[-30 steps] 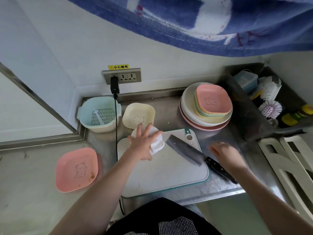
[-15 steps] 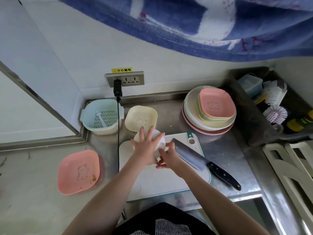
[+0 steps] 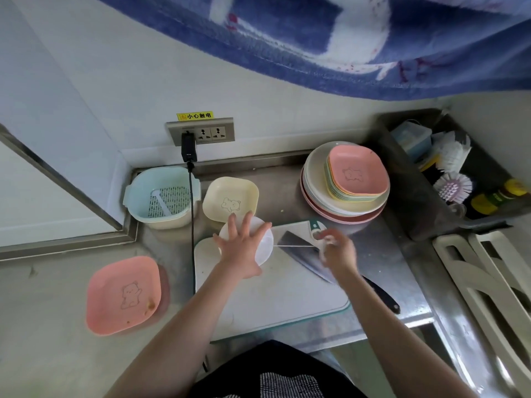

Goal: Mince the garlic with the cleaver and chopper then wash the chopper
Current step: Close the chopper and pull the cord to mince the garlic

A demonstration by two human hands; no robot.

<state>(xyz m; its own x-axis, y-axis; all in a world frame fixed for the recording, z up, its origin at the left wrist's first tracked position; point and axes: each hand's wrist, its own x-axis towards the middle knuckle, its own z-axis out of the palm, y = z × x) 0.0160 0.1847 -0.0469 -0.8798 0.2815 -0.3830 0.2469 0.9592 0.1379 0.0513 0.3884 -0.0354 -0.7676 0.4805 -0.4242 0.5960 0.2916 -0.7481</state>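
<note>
Head view: left hand flat atop chopper, fingers splayed.

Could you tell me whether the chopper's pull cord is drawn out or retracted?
Drawn out: a thin cord stretches from the chopper to the right hand.

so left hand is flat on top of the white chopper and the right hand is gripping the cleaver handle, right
Not quite. In the head view the left hand does press flat on the white chopper, but the right hand is not on the cleaver handle. It pinches the chopper's pull cord, drawn taut out to the right. The cleaver lies untouched on the cutting board.
</note>
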